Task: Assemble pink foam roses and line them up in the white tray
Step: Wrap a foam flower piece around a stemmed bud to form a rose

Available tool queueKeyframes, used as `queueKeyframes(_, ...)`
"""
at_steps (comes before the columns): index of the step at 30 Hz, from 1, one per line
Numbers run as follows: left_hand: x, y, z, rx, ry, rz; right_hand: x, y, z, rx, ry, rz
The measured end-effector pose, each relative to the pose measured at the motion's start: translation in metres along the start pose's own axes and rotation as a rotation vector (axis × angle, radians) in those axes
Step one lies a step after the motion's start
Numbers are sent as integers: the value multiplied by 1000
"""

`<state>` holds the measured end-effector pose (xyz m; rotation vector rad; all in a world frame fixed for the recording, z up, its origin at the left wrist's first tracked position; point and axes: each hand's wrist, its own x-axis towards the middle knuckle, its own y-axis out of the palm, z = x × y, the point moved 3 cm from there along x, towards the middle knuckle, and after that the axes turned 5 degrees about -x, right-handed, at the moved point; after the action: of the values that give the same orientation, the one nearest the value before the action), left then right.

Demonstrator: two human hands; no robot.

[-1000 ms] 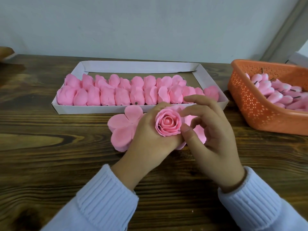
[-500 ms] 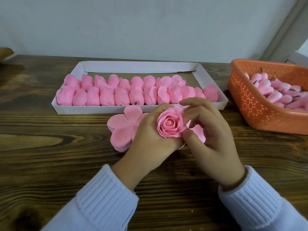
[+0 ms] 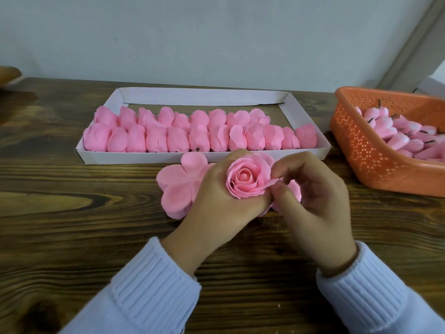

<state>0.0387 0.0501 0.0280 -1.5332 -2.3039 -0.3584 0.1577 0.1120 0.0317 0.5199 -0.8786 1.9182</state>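
In the white tray [image 3: 202, 97], 2 rows of finished pink roses [image 3: 178, 138] are lying on their sides. The row along its near wall is running from end to end, while the row behind is stopping short of the tray's right end, and a strip by its far wall is showing bare. So a good part of the task is looking done, but room is remaining and supplies are waiting: flat petal cutouts [image 3: 177, 189] are lying just in front of the tray on the wooden table [image 3: 72, 213], and an orange basket [image 3: 361, 153] of pink buds [image 3: 397, 133] is sitting to the tray's right. Just in front of the tray's near wall, the left hand [image 3: 216, 208] is wrapping its fingers round the foam rose [image 3: 245, 180] from below, bloom facing up, and the right hand [image 3: 313, 196] is pinching an outer petal at the rose's right edge between thumb and forefinger. Compared with 0.5 s ago, the rose is staying in the same spot before the tray but is looking wider and more open, and the right fingers, then curled over its upper right, are now closing on that petal.
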Motion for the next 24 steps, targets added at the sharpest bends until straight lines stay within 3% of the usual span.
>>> queueKeyframes(6, -1, 1, 1, -10, 23, 29, 1, 3, -3, 149, 47, 9)
queueKeyframes(11, -3, -3, -2, -139, 29, 16, -1, 9, -16, 419, 459, -14)
queueKeyframes(17, -3, -2, -2, -300, 0, 22, -6, 23, -10, 722, 627, 356)
queueKeyframes(24, -5, -1, -2, -309, -6, 22, -11, 31, -5, 924, 711, 547)
